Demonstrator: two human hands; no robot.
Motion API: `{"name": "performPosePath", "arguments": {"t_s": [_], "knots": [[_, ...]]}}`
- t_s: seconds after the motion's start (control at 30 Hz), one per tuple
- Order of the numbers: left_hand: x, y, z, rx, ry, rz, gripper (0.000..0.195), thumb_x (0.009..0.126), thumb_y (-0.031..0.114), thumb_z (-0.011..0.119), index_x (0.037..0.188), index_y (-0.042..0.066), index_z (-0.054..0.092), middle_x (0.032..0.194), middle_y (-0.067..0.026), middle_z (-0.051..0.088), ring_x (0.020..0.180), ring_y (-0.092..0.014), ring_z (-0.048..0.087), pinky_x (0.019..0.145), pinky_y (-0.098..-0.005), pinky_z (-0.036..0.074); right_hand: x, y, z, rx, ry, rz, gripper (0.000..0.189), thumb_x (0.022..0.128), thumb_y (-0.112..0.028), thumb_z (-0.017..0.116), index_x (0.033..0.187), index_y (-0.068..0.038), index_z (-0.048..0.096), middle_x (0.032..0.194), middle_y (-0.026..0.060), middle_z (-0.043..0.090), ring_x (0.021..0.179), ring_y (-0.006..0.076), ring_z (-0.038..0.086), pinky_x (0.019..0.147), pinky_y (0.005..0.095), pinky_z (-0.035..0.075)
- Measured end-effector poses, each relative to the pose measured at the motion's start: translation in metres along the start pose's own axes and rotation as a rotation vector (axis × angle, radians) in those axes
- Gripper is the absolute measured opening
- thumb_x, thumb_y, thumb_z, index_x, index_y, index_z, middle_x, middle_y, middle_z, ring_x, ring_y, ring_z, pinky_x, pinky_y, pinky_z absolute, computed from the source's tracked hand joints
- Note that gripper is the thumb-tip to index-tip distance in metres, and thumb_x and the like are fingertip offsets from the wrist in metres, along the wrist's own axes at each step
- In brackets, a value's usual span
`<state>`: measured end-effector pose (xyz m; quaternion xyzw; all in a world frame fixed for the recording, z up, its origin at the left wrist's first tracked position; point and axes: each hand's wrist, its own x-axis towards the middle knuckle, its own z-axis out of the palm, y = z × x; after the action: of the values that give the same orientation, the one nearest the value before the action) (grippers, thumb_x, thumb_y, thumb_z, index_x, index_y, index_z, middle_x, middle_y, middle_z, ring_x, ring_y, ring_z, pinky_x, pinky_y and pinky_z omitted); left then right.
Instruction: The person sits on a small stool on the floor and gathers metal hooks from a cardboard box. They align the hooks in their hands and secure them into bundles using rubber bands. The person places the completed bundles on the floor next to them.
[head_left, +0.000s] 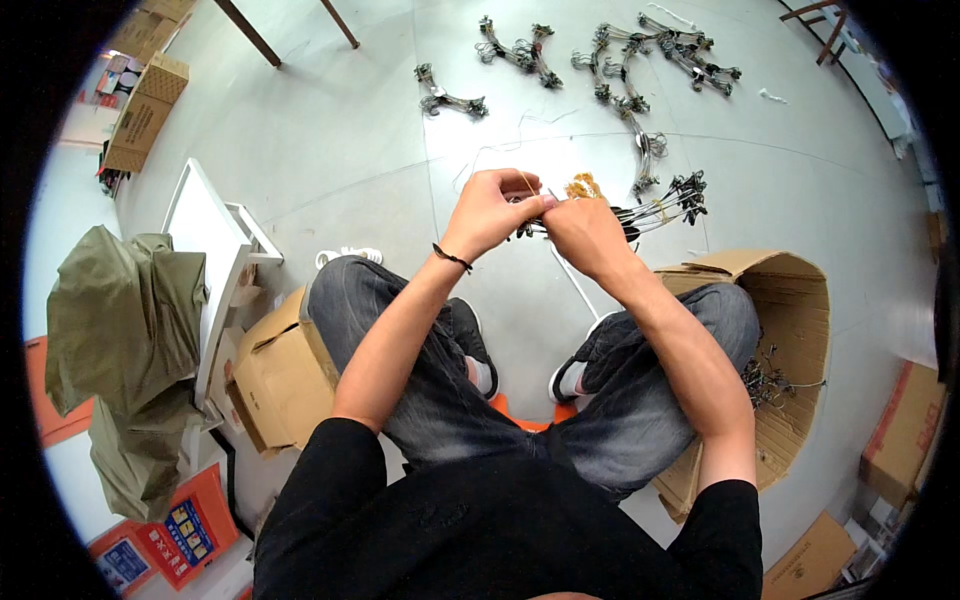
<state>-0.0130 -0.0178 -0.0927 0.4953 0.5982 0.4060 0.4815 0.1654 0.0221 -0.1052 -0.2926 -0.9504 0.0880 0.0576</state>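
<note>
In front of my knees, both hands meet at a bundle of thin wires (643, 217) with dark clustered ends, bound with a yellow tie (661, 212) toward its right end. My left hand (491, 204) pinches a thin yellow strand (529, 183) near the bundle's left end. My right hand (589, 231) is curled around the bundle's middle, its fingertips mostly hidden. Just beyond its knuckles shows a clump of yellow ties (584, 186); whether that hand holds them too cannot be made out.
Several similar wire bundles (634, 101) lie on the grey floor (352, 142) ahead. By my right knee an open cardboard box (799, 315) holds tangled dark wires (766, 379). At my left are another cardboard box (289, 375) and a white-framed piece (217, 225) with olive cloth (127, 315).
</note>
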Motion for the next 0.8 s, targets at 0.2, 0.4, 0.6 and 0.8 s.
{"name": "performPosePath", "arguments": {"t_s": [0.2,0.4,0.6,0.8], "knots": [[0.007,0.005,-0.031,0.07,-0.377,-0.352,0.032,0.086,0.019,0.056,0.1,-0.003,0.073,0.086,-0.0077,0.073,0.072,-0.011,0.065,0.063,-0.0232,0.048,-0.006,-0.016,0.001,0.106,-0.029,-0.05,0.017,0.08,-0.01,0.062,0.092,0.001,0.063,0.065,0.0183,0.065,0.063,0.036,0.067,0.06,0.0461,0.053],[0.015,-0.01,-0.034,-0.444,-0.302,-0.432,0.027,0.095,0.02,0.048,0.088,0.003,0.067,0.083,-0.0076,0.071,0.07,-0.014,0.065,0.067,-0.0288,0.054,-0.007,-0.02,-0.039,0.572,0.099,0.071,0.02,0.078,-0.017,0.066,0.089,0.0,0.065,0.068,0.0206,0.064,0.065,0.0379,0.066,0.063,0.0446,0.052],[0.002,-0.033,0.006,-0.866,-0.017,-0.211,0.02,0.095,0.021,0.059,0.101,0.002,0.062,0.1,-0.0102,0.068,0.093,-0.019,0.067,0.083,-0.0333,0.055,-0.001,0.017,-0.044,1.404,0.373,0.496,0.014,0.088,-0.012,0.067,0.084,-0.001,0.06,0.062,0.006,0.061,0.053,0.0141,0.059,0.051,0.0286,0.048],[-0.015,-0.042,0.057,-0.42,-0.657,0.124,0.088,0.08,0.048,0.078,0.143,0.0,0.04,0.127,-0.0101,0.061,0.118,-0.015,0.053,0.102,-0.0299,0.04,0.001,0.052,-0.051,2.158,0.483,0.618,0.03,0.092,-0.018,0.065,0.114,-0.001,0.053,0.067,0.002,0.051,0.058,0.0141,0.051,0.067,0.0361,0.052]]}}
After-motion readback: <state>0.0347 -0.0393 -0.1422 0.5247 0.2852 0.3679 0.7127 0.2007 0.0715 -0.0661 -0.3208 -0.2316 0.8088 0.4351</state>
